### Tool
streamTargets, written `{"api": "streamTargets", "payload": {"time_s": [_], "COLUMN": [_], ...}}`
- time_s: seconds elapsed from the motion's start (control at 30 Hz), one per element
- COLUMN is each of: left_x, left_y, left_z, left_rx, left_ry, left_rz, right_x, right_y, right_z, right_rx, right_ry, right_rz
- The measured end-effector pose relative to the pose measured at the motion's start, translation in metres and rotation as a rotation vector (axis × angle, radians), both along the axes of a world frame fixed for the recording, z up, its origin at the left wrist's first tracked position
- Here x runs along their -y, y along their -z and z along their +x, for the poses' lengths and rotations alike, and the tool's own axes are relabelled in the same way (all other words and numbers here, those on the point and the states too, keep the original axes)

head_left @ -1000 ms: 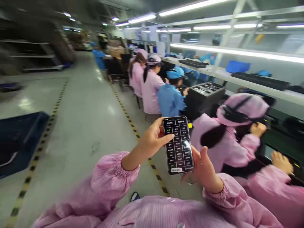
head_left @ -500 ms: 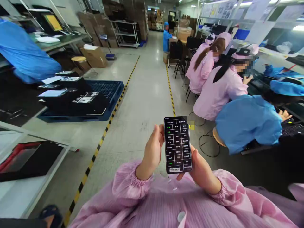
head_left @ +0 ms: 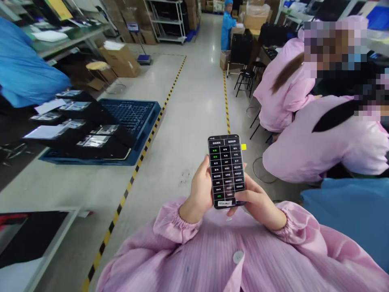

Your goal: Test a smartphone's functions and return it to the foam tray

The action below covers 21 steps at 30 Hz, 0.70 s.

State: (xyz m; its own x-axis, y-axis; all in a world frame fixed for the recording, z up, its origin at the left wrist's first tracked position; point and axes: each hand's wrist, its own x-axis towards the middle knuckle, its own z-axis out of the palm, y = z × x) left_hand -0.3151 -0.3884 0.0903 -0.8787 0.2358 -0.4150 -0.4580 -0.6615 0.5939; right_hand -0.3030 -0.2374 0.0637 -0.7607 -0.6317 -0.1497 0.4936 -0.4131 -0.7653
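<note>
A black smartphone (head_left: 226, 170) is held upright in front of my chest, its lit screen facing me. The screen shows a grid of white labels on black, a few of them green, and a small white barcode sticker lies across its lower edge. A yellow tab sticks out at the phone's upper right side. My left hand (head_left: 200, 188) grips the left edge, its fingers partly hidden behind the phone. Around the lower right edge closes my right hand (head_left: 258, 200), with its thumb over the bottom right of the screen.
Left of the yellow-black floor tape stands a blue pallet (head_left: 146, 117) with black boxes (head_left: 100, 121). A white-framed cart (head_left: 57, 239) is at lower left. Co-workers in pink coats (head_left: 322, 138) sit along the right; a person in blue (head_left: 226, 30) stands farther up the aisle.
My right thumb has moved from the phone's edge onto the lower right of the screen. The view has shifted forward and down, bringing the seated co-workers closer.
</note>
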Motion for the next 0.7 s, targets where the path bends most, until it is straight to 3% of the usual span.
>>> {"api": "streamTargets", "payload": {"time_s": [0.2,0.33,0.4,0.47,0.53,0.6,0.7], "left_x": [0.021,0.044,0.054,0.063,0.069,0.073,0.077], "left_y": [0.005,0.01,0.01,0.008,0.006,0.006,0.012], "left_z": [-0.044,-0.087,-0.108,-0.128,-0.146,-0.162,-0.186], "left_rx": [0.098,0.177,0.219,0.253,0.281,0.296,0.318], "left_ry": [-0.06,-0.08,-0.058,-0.052,-0.048,-0.059,-0.068], "left_rz": [-0.038,-0.049,-0.037,-0.033,-0.038,-0.065,-0.138], "right_x": [0.027,0.044,0.049,0.053,0.059,0.066,0.079], "right_y": [0.011,0.022,0.024,0.022,0.02,0.017,0.019], "right_z": [-0.058,-0.103,-0.125,-0.145,-0.162,-0.176,-0.197], "right_rx": [0.097,-0.037,-0.205,-0.347,-0.391,-0.376,-0.394], "right_ry": [-0.058,-0.068,0.047,0.28,0.482,0.517,0.415], "right_rz": [0.047,0.175,0.303,0.397,0.39,0.308,0.181]}}
